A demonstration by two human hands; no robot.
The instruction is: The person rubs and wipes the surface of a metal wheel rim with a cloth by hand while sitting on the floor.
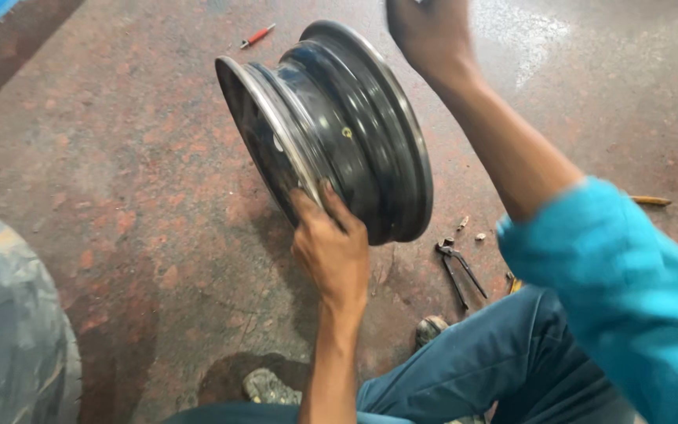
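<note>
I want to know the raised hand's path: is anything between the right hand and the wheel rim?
Nothing visible does. The right hand is raised just above the upright black wheel rim, open air between them, while the left hand grips its lower edge.

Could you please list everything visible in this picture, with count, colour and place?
Wheel rim: one, black with a silver edge, standing on edge on the floor, centre.
Pincers: one, dark metal, on the floor right of the rim.
Screwdriver: one, red handle, on the floor at top.
Tyre: one, grey, lower left edge.
Floor: reddish concrete.
Shoes: two, worn and grey, bottom centre.
Left hand: gripping the rim's lower edge.
Right hand: raised at top; whether it holds anything cannot be told.
</note>
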